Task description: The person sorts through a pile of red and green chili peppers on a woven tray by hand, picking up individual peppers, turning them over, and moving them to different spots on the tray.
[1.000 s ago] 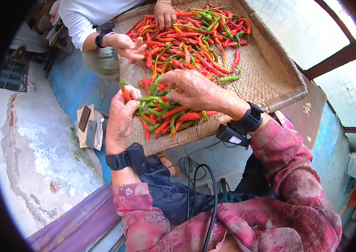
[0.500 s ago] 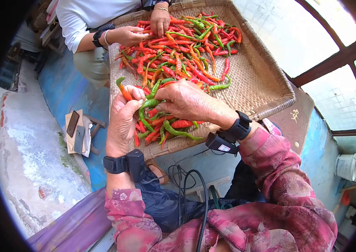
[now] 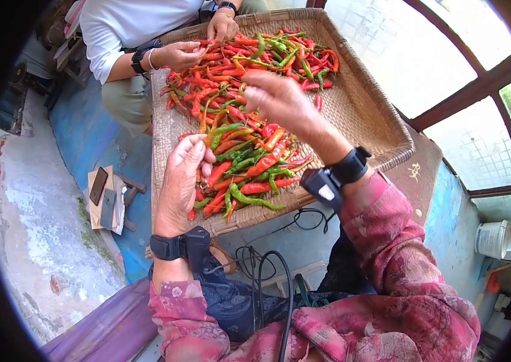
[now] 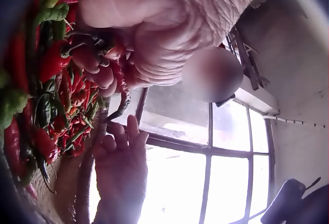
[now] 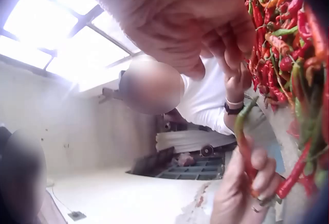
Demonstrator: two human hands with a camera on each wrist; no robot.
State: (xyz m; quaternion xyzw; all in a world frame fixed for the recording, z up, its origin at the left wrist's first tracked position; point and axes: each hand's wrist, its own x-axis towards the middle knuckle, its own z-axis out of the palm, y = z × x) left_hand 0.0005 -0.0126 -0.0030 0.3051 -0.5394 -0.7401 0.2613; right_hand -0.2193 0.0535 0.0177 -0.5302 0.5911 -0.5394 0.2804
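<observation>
A slim, curved chili pepper, red-orange along the body and green at one end, stands in the pinch of a person's bare left hand, above the near left part of the tray. From the right wrist, its long axis runs nearly upright, green end jutting past the fingers toward the other hand; from the head, most of it is hidden behind the hand. The left hand alone holds it. The bare right hand, blurred, hangs farther out and to the right, well apart, fingers loosely bent with nothing visible between them.

Just right of the left hand lies a mound of red and green peppers by the tray's near edge; a larger, mostly red heap spreads beyond, partly below the right hand. The shallow, tan woven tray shows bare weave along its right side and only a narrow strip at left. At the far left, a white-sleeved person works both hands over the heap's edge.
</observation>
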